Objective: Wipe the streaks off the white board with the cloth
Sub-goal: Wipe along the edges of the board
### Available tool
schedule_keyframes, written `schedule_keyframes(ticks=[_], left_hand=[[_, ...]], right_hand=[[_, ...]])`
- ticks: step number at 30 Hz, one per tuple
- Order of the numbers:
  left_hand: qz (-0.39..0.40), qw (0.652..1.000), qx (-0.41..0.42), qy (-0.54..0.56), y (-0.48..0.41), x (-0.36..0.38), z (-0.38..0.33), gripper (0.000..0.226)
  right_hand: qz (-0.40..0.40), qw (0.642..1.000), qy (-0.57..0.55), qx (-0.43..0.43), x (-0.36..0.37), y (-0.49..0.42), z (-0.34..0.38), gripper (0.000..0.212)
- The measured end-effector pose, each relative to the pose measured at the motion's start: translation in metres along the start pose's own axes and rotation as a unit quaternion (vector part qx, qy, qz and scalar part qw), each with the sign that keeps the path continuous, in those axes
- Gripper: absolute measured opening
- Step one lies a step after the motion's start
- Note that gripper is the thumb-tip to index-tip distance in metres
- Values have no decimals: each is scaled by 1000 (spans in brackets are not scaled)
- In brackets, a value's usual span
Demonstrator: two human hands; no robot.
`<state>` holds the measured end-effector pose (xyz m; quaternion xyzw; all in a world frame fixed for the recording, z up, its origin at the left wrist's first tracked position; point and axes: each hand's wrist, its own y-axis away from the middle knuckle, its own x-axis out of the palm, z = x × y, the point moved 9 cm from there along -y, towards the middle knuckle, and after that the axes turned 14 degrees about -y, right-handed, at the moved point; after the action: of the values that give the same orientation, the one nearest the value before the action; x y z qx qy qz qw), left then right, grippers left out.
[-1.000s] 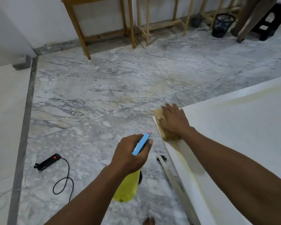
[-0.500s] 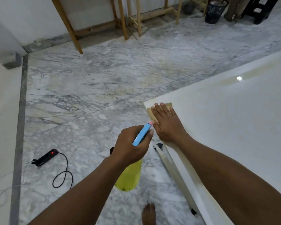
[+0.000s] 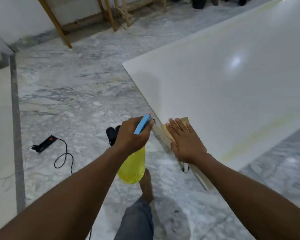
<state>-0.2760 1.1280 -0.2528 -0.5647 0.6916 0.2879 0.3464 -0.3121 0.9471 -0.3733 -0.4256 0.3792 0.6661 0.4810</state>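
Note:
A large white board (image 3: 223, 80) lies low over the marble floor, with faint yellowish streaks near its right and far edges. My right hand (image 3: 185, 142) presses flat on a tan cloth (image 3: 166, 131) at the board's left edge, fingers spread; most of the cloth is hidden under the palm. My left hand (image 3: 133, 135) hovers just left of the board, gripping a yellow spray bottle (image 3: 132, 165) by its blue trigger head, the bottle hanging below the fist.
A black power strip (image 3: 45, 143) with a red light and looped cord lies on the floor to the left. A dark object (image 3: 112, 135) sits behind my left hand. My bare foot (image 3: 145, 184) stands below the bottle. Wooden frame legs (image 3: 59, 26) line the far wall.
My right hand has slid the cloth from the board's far corner back along the left edge toward me. The view has tipped downward, and my left hand keeps holding the bottle.

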Motion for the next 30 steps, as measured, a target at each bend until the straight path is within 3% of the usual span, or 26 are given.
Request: schedule_keyframes(ticks=[7,10,12,13,14,16,18,19,20,22,25,27,30], left_hand=[[26,1000,-5,12,89,34,-43,47],[31,999,0,19,114,42,-53,47],[27,999,9,15,127,44,-58,43],[26,999,10,15,132,44,-59,43],[29,999,9,17,135,45,-59,43],[43,999,8,22,138,44,-59,45],[67,997,17,28,137,43,-60,49],[82,996,24,28,135,43,-61,49],[96,994,36,29,133,42,-62,46],[123,990,57,26,125,39,-60,40],[146,985,92,7,105,29,-51,47],[138,984,110,-11,89,19,-41,47],[123,986,97,-54,47,-4,-10,51]], right_hand=[[-38,999,-25,-4,15,171,-4,64],[-67,989,-132,-9,18,229,-4,63],[-109,952,-281,62,-3,254,-9,57],[-129,901,-390,136,-16,263,-13,53],[-163,821,-503,213,-23,270,-19,47],[-204,595,-702,335,-23,278,-28,29],[-169,335,-869,322,-24,261,-6,29],[-173,254,-901,306,-29,251,-1,41],[-182,213,-912,301,-31,243,4,54],[-174,196,-915,306,-38,213,18,68],[-146,220,-912,315,-49,151,43,66],[-122,251,-907,315,-57,107,54,60],[-58,340,-875,339,-63,32,71,52]])
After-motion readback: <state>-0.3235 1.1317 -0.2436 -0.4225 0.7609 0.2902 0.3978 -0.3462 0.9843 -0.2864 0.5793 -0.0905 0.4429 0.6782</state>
